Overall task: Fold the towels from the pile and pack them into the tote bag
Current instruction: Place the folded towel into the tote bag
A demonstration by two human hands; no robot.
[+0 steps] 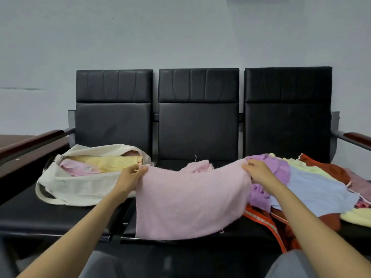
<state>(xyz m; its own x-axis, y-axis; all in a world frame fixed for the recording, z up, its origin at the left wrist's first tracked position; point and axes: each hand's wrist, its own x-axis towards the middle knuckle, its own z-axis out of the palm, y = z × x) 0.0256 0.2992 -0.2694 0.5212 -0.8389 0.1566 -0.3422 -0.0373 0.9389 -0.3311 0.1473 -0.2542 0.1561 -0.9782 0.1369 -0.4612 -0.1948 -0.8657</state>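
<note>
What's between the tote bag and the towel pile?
Head view: the pink towel, pinched by the left hand and right hand, lies between tote bag and towel pile.

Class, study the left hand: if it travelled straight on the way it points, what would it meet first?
Probably the right end of the tote bag, just past the pink towel corner that the left hand pinches; depth is unclear.

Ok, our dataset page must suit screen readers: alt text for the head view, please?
The left hand and right hand pinch a pink towel by its top corners over a black bench. A cream tote bag holding folded towels lies on the left, a pile of towels on the right.
</note>
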